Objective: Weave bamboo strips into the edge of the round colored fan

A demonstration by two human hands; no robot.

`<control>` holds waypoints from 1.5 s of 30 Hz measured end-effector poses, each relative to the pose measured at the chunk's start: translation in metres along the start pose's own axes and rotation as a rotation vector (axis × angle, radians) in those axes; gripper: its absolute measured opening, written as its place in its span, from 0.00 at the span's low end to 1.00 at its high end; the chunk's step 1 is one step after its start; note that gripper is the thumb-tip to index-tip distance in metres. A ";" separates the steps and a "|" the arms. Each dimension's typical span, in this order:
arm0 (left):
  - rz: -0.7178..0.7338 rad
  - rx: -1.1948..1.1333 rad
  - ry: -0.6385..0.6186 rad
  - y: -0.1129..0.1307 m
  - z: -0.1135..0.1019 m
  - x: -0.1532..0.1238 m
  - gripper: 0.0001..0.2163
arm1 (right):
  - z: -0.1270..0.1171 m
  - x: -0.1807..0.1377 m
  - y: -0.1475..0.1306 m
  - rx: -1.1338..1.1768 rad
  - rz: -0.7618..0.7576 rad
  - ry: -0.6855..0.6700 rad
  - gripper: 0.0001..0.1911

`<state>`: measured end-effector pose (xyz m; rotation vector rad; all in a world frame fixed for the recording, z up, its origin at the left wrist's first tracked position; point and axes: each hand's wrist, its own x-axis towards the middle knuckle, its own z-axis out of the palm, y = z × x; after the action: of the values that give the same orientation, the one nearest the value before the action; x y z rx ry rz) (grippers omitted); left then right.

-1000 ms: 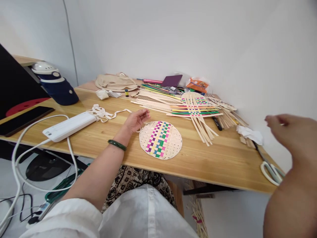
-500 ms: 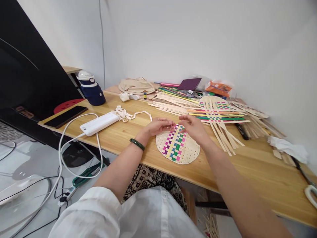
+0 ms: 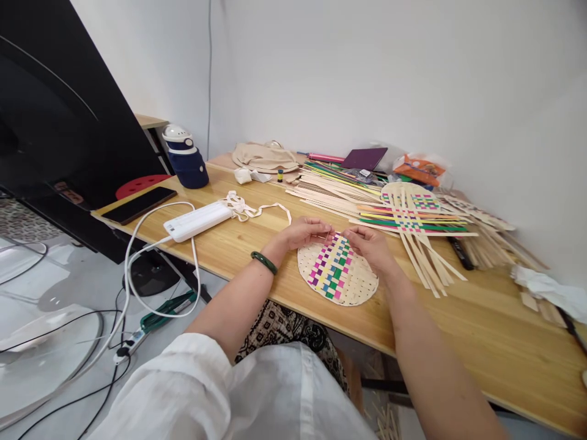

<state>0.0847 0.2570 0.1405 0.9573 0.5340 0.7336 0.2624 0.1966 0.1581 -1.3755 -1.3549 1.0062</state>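
Observation:
A round woven mat of pale strips, with pink, purple, yellow, blue and green bands, lies at the front of the wooden table. My left hand is at its far left edge, thumb and fingers pinched on the rim. My right hand is at the far right edge, its fingertips closed there too. The two hands are a short gap apart. Whether a needle or thread is between the fingertips is too small to make out. A dark green bangle circles my left wrist.
To the right lies a half-woven piece with long loose strips. Behind are bundles of strips, a cloth bag and a small spool. On the left are a white power strip, a phone and a blue bottle.
My right hand has lowered and its fingers have closed at the mat's far edge. My left hand stays at the rim. The whole view has shifted slightly.

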 end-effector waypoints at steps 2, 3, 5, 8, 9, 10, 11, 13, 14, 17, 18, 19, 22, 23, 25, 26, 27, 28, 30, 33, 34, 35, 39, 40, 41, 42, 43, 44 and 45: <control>-0.001 0.006 0.007 0.000 0.000 0.000 0.05 | -0.001 0.002 0.004 0.034 -0.001 0.026 0.22; -0.001 0.008 0.010 0.000 0.000 0.000 0.05 | -0.002 0.003 0.005 0.048 -0.002 0.035 0.22; 0.000 0.012 0.014 0.000 0.001 0.000 0.05 | -0.003 0.005 0.007 0.070 -0.003 0.046 0.22; 0.003 0.015 0.016 0.000 0.001 -0.001 0.05 | -0.007 0.007 0.009 0.092 -0.012 0.064 0.21; 0.003 0.015 0.017 0.000 0.001 -0.001 0.05 | -0.008 0.007 0.009 0.097 -0.018 0.071 0.21; 0.002 0.015 0.019 0.000 0.001 0.000 0.04 | -0.009 0.008 0.010 0.101 -0.023 0.077 0.21; 0.001 0.016 0.022 0.000 0.001 0.000 0.04 | -0.009 0.008 0.010 0.104 -0.028 0.083 0.21; 0.000 0.017 0.030 -0.001 0.001 0.000 0.04 | -0.010 0.009 0.011 0.103 -0.032 0.087 0.21; 0.000 0.017 0.034 -0.001 0.001 0.001 0.03 | -0.011 0.009 0.011 0.100 -0.033 0.087 0.20; -0.001 0.020 0.046 -0.002 0.001 0.001 0.03 | -0.013 0.009 0.011 0.086 -0.048 0.089 0.20; 0.000 0.021 0.050 -0.002 0.001 0.001 0.02 | -0.015 0.009 0.011 0.081 -0.060 0.095 0.20; 0.001 0.021 0.054 -0.002 0.001 0.001 0.02 | -0.017 0.010 0.011 0.074 -0.073 0.105 0.20; 0.006 0.023 0.062 -0.002 0.000 0.002 0.02 | -0.027 0.012 0.013 0.032 -0.116 0.165 0.20; 0.007 0.024 0.064 -0.002 0.000 0.002 0.02 | -0.030 0.013 0.013 0.008 -0.131 0.200 0.19; 0.006 0.025 0.068 -0.002 0.000 0.002 0.02 | -0.036 0.015 0.014 -0.047 -0.172 0.307 0.17; 0.004 0.026 0.069 -0.002 -0.001 0.002 0.02 | -0.038 0.015 0.013 -0.075 -0.202 0.374 0.16; 0.002 0.027 0.068 -0.002 -0.001 0.003 0.02 | -0.038 0.015 0.012 -0.099 -0.235 0.439 0.15; 0.000 0.029 0.065 -0.002 -0.001 0.003 0.02 | -0.037 0.013 0.010 -0.118 -0.270 0.492 0.15; -0.008 0.034 0.053 -0.003 0.000 0.003 0.03 | -0.029 0.009 0.007 -0.134 -0.328 0.520 0.15; -0.018 0.046 0.028 -0.005 0.000 0.003 0.04 | -0.007 0.000 0.005 -0.127 -0.337 0.343 0.17; -0.019 0.051 0.021 -0.006 0.000 0.003 0.05 | 0.001 -0.002 0.006 -0.124 -0.318 0.253 0.17; -0.019 0.055 0.013 -0.006 0.000 0.004 0.06 | 0.008 -0.003 0.008 -0.121 -0.293 0.170 0.18; -0.024 0.070 -0.004 -0.006 -0.002 0.005 0.09 | 0.021 -0.001 0.016 -0.127 -0.218 0.021 0.15; -0.026 0.072 -0.002 -0.006 -0.002 0.005 0.09 | 0.021 0.000 0.017 -0.134 -0.213 0.025 0.13; -0.028 0.073 0.002 -0.006 -0.001 0.005 0.09 | 0.019 0.001 0.018 -0.142 -0.214 0.036 0.12; -0.030 0.074 0.006 -0.006 -0.001 0.005 0.08 | 0.017 0.003 0.019 -0.150 -0.218 0.051 0.11; -0.033 0.075 0.009 -0.005 -0.001 0.005 0.08 | 0.015 0.004 0.019 -0.156 -0.223 0.067 0.10; -0.036 0.076 0.011 -0.005 -0.001 0.005 0.07 | 0.013 0.005 0.019 -0.159 -0.229 0.081 0.09; -0.040 0.078 0.011 -0.005 0.000 0.005 0.06 | 0.011 0.005 0.019 -0.158 -0.233 0.094 0.10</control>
<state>0.0893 0.2593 0.1360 1.0124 0.5933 0.6863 0.2567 0.2035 0.1375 -1.3259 -1.5085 0.6845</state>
